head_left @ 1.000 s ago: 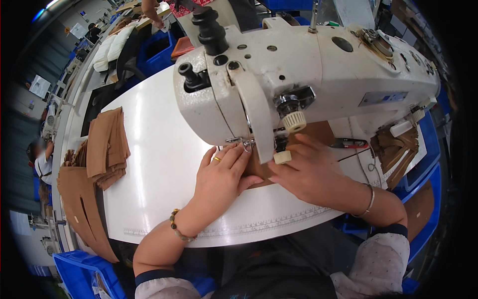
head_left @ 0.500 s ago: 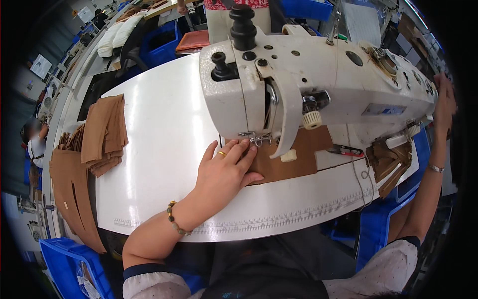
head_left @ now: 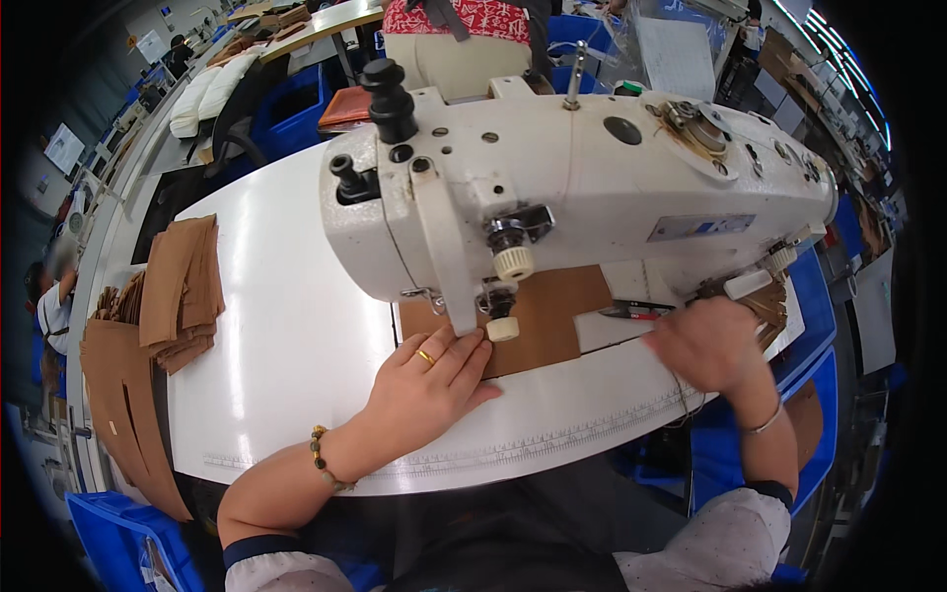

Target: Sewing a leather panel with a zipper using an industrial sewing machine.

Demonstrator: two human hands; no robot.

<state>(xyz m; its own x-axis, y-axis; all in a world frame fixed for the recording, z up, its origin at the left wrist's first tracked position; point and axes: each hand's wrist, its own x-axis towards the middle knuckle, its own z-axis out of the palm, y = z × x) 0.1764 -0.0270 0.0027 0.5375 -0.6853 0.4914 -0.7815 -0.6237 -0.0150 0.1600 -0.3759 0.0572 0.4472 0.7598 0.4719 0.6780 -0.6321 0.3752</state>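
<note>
My left hand (head_left: 424, 385) rests with fingers stretched out on a flat brown fabric piece (head_left: 538, 321), just in front of the needle area of the white sewing machine (head_left: 602, 178). My right hand (head_left: 705, 345), smeared by motion, is at the right beside the black-and-red thread snips (head_left: 631, 310); its grip cannot be made out. The fabric lies under the machine head on the white table (head_left: 266, 414), which has a printed scale along its front edge. Part of the fabric is hidden by the machine and my left fingers.
Stacks of brown cut pieces (head_left: 178, 286) lie at the table's left edge, with more pieces (head_left: 769, 308) at the right. Blue bins stand at lower left (head_left: 118, 523) and right (head_left: 814, 257). A co-worker (head_left: 54, 306) is at far left; a red-patterned cloth (head_left: 454, 18) is behind the machine.
My right hand left the fabric for the machine's far right end, then came down and left toward the snips. My left hand stays on the fabric, which now shows further left of the needle area.
</note>
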